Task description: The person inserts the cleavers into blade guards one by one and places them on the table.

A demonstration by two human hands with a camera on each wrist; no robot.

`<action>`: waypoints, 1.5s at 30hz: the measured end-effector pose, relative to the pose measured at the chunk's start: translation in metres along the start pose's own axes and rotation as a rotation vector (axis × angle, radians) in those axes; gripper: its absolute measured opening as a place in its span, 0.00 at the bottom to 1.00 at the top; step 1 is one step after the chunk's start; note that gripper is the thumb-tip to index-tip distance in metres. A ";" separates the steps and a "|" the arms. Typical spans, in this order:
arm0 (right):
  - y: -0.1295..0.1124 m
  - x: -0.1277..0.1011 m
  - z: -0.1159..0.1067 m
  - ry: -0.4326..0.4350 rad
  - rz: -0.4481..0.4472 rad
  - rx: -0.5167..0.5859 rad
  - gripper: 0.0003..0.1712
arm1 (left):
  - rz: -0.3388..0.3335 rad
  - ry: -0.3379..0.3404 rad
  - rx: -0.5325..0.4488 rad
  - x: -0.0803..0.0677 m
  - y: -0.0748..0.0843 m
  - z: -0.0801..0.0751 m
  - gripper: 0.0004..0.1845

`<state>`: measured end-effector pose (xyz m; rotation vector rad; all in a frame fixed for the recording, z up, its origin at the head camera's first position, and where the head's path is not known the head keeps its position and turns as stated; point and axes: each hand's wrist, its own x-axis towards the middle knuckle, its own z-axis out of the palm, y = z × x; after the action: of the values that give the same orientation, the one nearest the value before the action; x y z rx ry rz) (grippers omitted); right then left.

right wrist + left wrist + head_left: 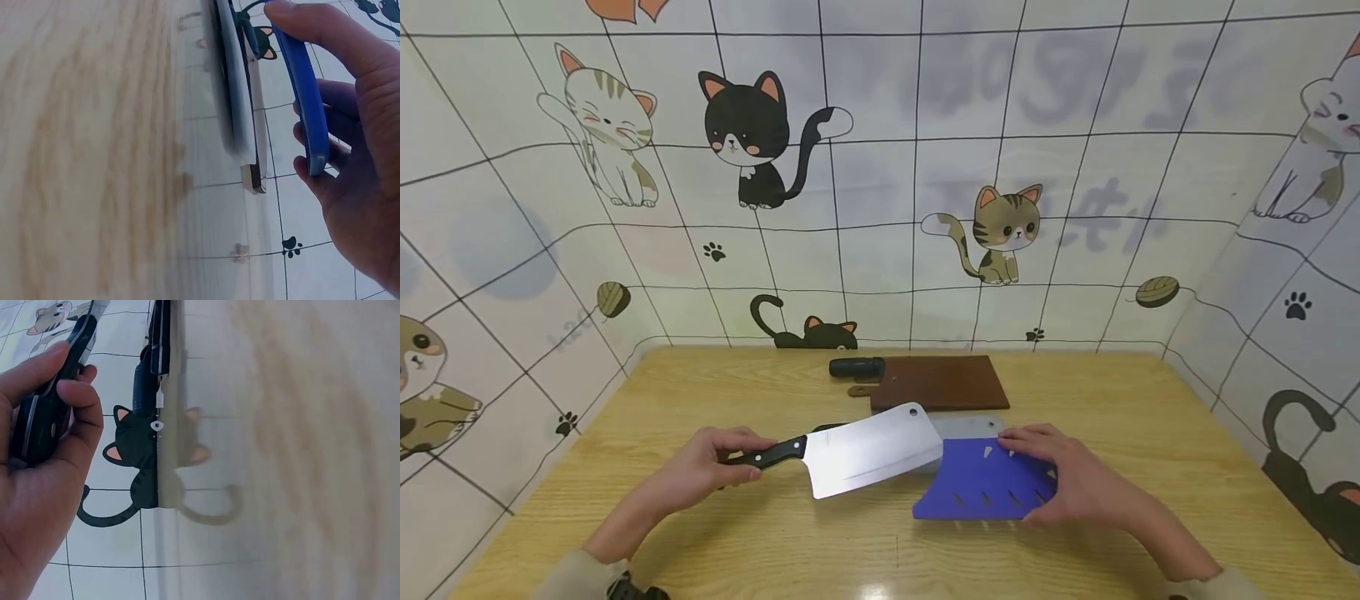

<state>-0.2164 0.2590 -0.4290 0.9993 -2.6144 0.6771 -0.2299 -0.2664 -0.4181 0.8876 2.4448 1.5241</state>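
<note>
My left hand (696,471) grips the black riveted handle (47,419) of a cleaver (872,452), holding it above the table with its broad blade pointing right. My right hand (1086,479) pinches a blue blade sheath (985,479) by its right end, thumb on the near edge and fingers on the far edge. Small slots run along the sheath. The cleaver's front end overlaps the sheath's left end in the head view; whether they touch, I cannot tell. In the right wrist view the sheath (306,100) is seen edge-on, clear of the table.
Behind the sheath lies a second light-coloured blade (973,427), partly hidden. Farther back rests a brown board (940,383) with a small holed tab, and a black handle (856,367) juts out beside it. A cat-print sheet (880,183) surrounds the wooden table (737,558).
</note>
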 end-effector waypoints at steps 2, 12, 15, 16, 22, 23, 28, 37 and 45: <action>0.002 -0.002 -0.001 -0.001 -0.017 -0.009 0.53 | 0.028 -0.022 0.010 0.002 0.001 -0.001 0.19; 0.009 -0.003 -0.004 -0.030 0.017 0.015 0.53 | 0.090 -0.122 -0.034 0.004 0.003 -0.003 0.19; 0.010 -0.002 -0.003 -0.034 0.025 0.024 0.53 | 0.097 -0.136 -0.052 0.004 0.002 -0.004 0.19; 0.011 -0.002 -0.002 -0.036 0.029 0.029 0.53 | 0.102 -0.138 -0.055 0.005 0.002 -0.004 0.19; 0.017 -0.006 0.000 -0.018 0.023 0.054 0.53 | 0.097 -0.211 -0.099 0.004 0.000 -0.004 0.20; 0.018 -0.007 0.000 -0.012 0.016 0.056 0.53 | 0.099 -0.224 -0.109 0.004 -0.001 -0.003 0.20; 0.017 -0.008 -0.003 0.011 -0.060 0.090 0.54 | 0.122 -0.262 -0.126 0.005 -0.003 -0.006 0.20; 0.003 -0.010 -0.014 -0.018 -0.042 0.124 0.55 | 0.132 -0.302 -0.114 0.016 0.004 -0.015 0.20; 0.004 -0.011 -0.017 -0.038 -0.025 0.153 0.54 | 0.142 -0.357 -0.170 0.027 -0.005 -0.014 0.21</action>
<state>-0.2100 0.2770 -0.4199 1.0963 -2.6096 0.8711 -0.2591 -0.2645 -0.4103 1.2010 2.0101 1.4416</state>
